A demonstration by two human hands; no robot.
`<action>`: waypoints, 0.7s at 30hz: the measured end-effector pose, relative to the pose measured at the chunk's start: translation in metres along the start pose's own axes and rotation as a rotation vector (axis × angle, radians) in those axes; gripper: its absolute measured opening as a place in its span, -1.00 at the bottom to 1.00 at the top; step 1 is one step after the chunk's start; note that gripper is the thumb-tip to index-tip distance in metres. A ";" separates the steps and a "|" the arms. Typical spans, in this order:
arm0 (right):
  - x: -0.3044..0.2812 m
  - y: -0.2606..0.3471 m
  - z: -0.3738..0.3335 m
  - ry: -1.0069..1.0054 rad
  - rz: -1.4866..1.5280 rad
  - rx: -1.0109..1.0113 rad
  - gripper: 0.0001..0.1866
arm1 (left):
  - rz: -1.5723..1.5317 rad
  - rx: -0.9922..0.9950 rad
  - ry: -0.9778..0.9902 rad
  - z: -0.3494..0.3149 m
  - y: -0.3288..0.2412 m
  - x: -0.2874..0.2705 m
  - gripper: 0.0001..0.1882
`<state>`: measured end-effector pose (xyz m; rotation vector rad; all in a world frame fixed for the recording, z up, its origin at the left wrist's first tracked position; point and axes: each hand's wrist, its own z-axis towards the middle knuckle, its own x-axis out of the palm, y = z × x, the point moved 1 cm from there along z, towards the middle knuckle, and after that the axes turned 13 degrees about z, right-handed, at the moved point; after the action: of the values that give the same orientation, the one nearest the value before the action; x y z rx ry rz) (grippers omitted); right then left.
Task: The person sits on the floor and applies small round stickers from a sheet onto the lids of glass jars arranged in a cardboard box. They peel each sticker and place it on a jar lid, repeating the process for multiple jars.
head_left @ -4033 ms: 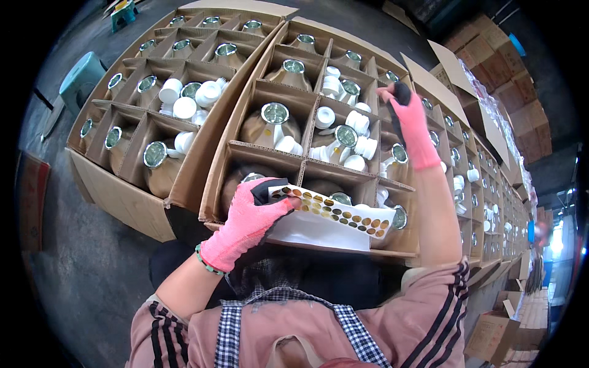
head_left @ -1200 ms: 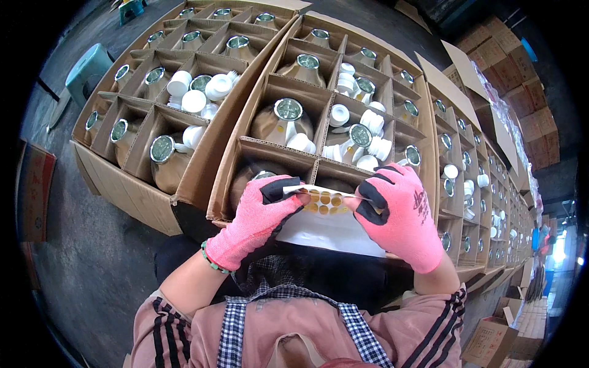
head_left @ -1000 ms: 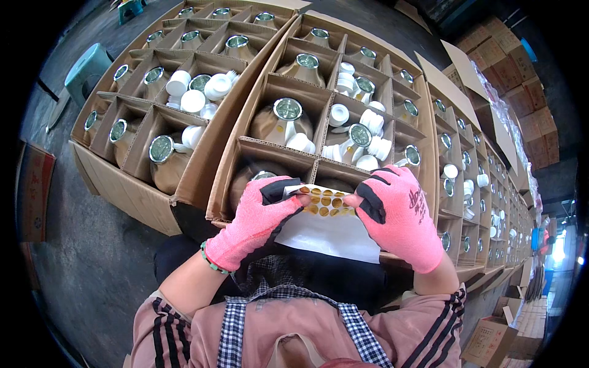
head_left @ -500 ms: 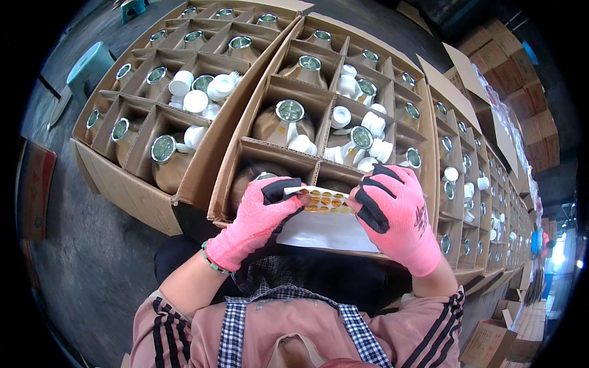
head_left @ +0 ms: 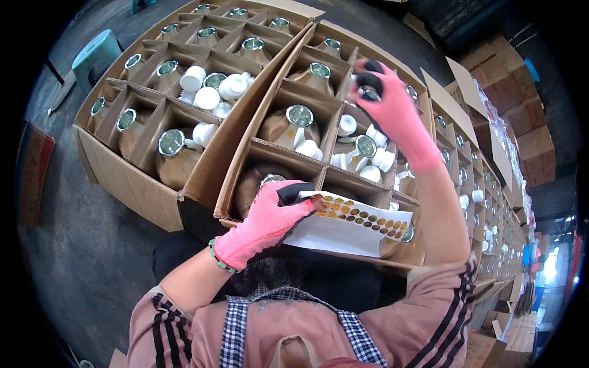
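Note:
My left hand (head_left: 265,222), in a pink glove, grips the near end of a white sheet of round gold stickers (head_left: 359,222) held over the front edge of a divided cardboard box (head_left: 245,161). My right hand (head_left: 392,107), also gloved in pink with black fingertips, reaches far into that box. Its fingertips press down on the metal lid of a brown bottle (head_left: 368,93) in a back compartment. What lies under those fingertips is hidden. Other brown bottles (head_left: 299,119) with silver lids stand in the compartments, with white caps (head_left: 368,164) loose among them.
A second divided box (head_left: 132,184) of bottles and white caps stands to the left. A long row of similar open boxes (head_left: 485,196) runs off to the right. Stacked closed cartons (head_left: 527,135) stand at the upper right, a blue stool (head_left: 98,54) at the upper left.
My right hand has left the sticker sheet and moved up and away to a bottle lid in the back of the box. My left hand still holds the sheet.

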<state>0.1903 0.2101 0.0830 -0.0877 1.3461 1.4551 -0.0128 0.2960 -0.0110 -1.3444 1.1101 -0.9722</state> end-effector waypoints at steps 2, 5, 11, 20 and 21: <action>0.022 -0.035 0.037 0.082 -0.302 -0.034 -0.84 | -0.035 0.068 -0.037 0.002 0.005 0.002 -0.82; 0.048 -0.079 0.064 0.210 -0.620 0.019 -0.83 | 0.038 0.009 0.075 0.006 -0.001 0.000 -0.81; 0.082 -0.082 0.097 0.456 -0.725 0.061 -0.80 | -0.054 0.066 0.089 0.004 0.003 -0.004 -0.77; 0.098 -0.096 0.113 0.597 -0.977 0.039 -0.63 | -0.054 0.102 0.088 0.006 0.005 -0.009 -0.82; 0.100 -0.092 0.114 0.626 -1.016 0.013 -0.60 | -0.061 0.108 0.088 0.006 0.005 -0.009 -0.82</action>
<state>0.2821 0.3349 -0.0039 -1.1223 1.4436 0.5420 -0.0092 0.3065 -0.0159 -1.2638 1.0721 -1.1299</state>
